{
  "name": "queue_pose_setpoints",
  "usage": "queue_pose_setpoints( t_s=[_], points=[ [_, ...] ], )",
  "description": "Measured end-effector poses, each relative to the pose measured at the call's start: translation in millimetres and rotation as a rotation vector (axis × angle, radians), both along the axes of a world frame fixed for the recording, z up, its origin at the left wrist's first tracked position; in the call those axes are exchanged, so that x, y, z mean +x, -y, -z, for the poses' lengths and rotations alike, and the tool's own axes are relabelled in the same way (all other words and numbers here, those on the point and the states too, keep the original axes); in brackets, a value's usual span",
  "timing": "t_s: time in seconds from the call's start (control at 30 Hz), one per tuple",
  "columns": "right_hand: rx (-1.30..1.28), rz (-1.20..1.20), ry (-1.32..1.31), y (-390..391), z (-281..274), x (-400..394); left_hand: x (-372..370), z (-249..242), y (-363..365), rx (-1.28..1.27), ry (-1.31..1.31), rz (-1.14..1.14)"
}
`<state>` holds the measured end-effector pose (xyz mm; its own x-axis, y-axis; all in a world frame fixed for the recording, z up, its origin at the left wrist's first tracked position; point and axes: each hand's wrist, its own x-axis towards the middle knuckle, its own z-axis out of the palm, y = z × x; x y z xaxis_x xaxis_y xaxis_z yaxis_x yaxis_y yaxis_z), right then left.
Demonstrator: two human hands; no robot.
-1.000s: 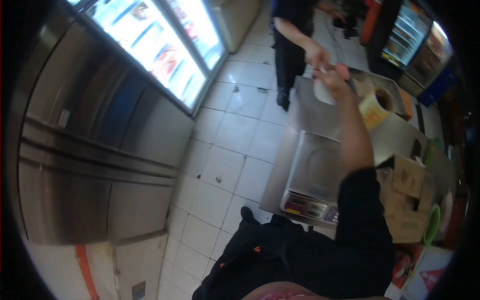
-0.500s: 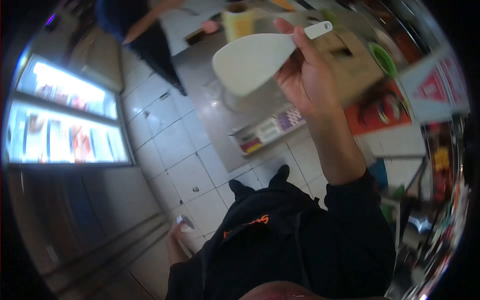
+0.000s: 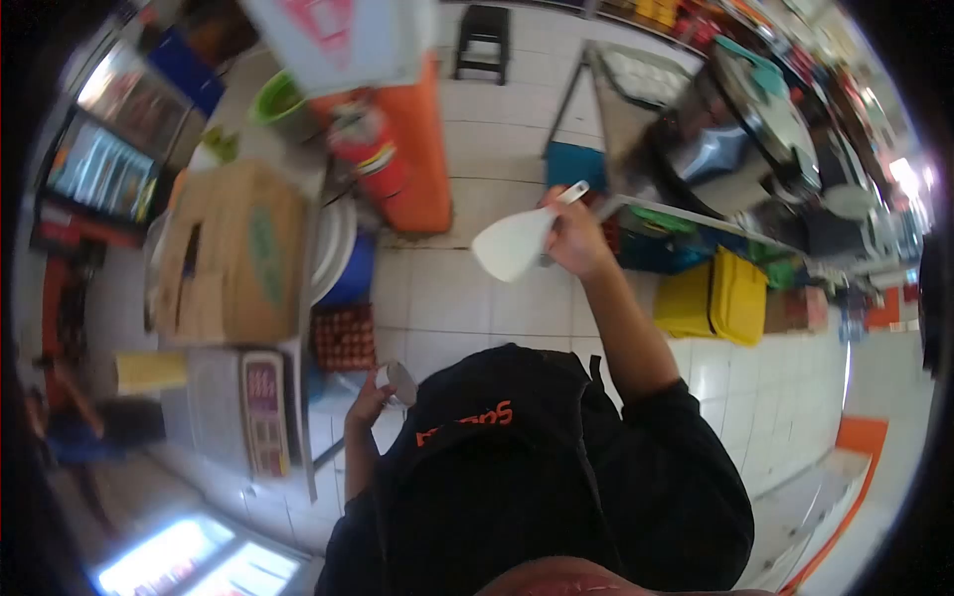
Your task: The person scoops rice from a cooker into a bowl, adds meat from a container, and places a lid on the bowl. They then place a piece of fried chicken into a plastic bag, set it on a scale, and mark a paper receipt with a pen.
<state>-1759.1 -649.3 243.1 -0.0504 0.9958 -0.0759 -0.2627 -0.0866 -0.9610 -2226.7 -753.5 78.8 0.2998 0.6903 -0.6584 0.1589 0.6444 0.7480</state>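
Observation:
My right hand (image 3: 578,240) is closed around the handle of a white rice paddle (image 3: 512,246). It holds the paddle out in front of me, above the tiled floor, with the broad blade toward the left. Lower and to the left, my left hand (image 3: 366,405) grips a small round cup (image 3: 400,383), pale or metallic, beside my apron (image 3: 477,467). What the cup contains, if anything, I cannot make out.
A large shiny pot (image 3: 711,139) and a tray (image 3: 644,79) stand on the right-hand table, above a yellow bin (image 3: 720,298). To the left are a cardboard box (image 3: 238,258) on a counter, a fire extinguisher (image 3: 368,149) and another person (image 3: 84,427). A black stool (image 3: 483,45) stands ahead.
My view has swung right, from the counter and fridge toward the aisle and the pot. The rice paddle is lower, and both hands keep their hold.

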Motion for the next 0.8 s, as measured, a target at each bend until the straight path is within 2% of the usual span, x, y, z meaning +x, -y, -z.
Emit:
queue_pose_setpoints(
  t_s=[0.03,0.1,0.17,0.27,0.4,0.5,0.53,0.57,0.6,0.67,0.7,0.73,0.8],
  points=[
    [-0.253,0.134,0.767,-4,54,47,18,26,-23,0.108,-0.024,0.033],
    [-0.171,0.17,1.379,3,138,101,78,-15,-80,0.162,-0.035,0.201],
    [-0.026,0.202,1.153,-9,148,119,127,-54,-124,0.202,0.002,0.216],
    [-0.236,0.12,0.658,-65,91,118,169,-82,-173,0.322,0.092,0.232],
    [-0.013,0.268,0.586,-156,87,162,248,-125,-288,0.449,0.299,0.245],
    [-0.143,0.344,0.691,-199,28,199,318,-128,-400,0.517,0.426,0.353],
    [-0.124,0.436,0.729,-211,22,211,354,-132,-436,0.451,0.497,0.357],
    [-0.095,0.524,0.771,-219,17,221,385,-122,-481,0.468,0.402,0.38],
    [-0.054,0.613,0.821,-228,10,233,432,-149,-513,0.45,0.379,0.411],
    [-0.18,0.73,0.814,-238,-9,250,514,-148,-597,0.466,0.395,0.548],
    [-0.027,0.796,0.977,-238,24,270,551,-149,-637,0.492,0.411,0.527],
    [-0.126,0.825,0.692,-241,13,274,582,-151,-675,0.513,0.416,0.514],
    [-0.076,0.82,0.672,-240,36,295,632,-145,-750,0.51,0.375,0.42]
  ],
)
